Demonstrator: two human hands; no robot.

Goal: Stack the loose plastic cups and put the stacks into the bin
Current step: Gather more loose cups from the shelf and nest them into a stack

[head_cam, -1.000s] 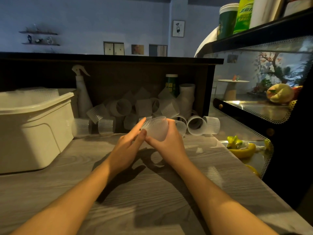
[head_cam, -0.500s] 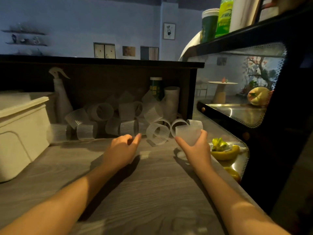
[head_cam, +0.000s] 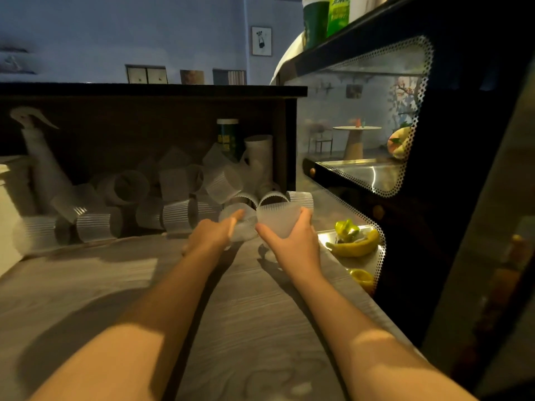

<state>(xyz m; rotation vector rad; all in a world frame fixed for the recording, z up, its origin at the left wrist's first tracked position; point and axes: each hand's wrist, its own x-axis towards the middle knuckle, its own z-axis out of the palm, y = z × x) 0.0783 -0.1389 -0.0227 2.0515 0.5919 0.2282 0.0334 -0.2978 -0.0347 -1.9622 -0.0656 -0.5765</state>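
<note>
Cups point(head_cam: 176, 218), ribbed and translucent, lie in a loose heap at the back of the grey wood-grain counter point(head_cam: 246, 319), under a dark overhanging shelf point(head_cam: 150, 89), spreading away from the hands toward the person's left. Beyond the shelf rises a bluish wall point(head_cam: 115, 30) hung with small framed pictures. Beside the gripped cup, on the person's right, stands a dark display case point(head_cam: 451, 175) with glass edged in dots; a banana point(head_cam: 357, 246) and other fruit lie inside, just past the right wrist. Far to the left of the hands, the pale bin point(head_cam: 7, 215) is cut off by the frame edge, only a corner showing. A white spray bottle point(head_cam: 43, 160) stands near it, blurred.

The right hand point(head_cam: 292, 244) holds an upright cup point(head_cam: 278, 220), thumb and fingers wrapped round its wall. The left hand point(head_cam: 210, 235) reaches to a cup on its side point(head_cam: 242, 225) just beside the held one, fingers touching it; whether they close round it is hard to make out through the blur.
</note>
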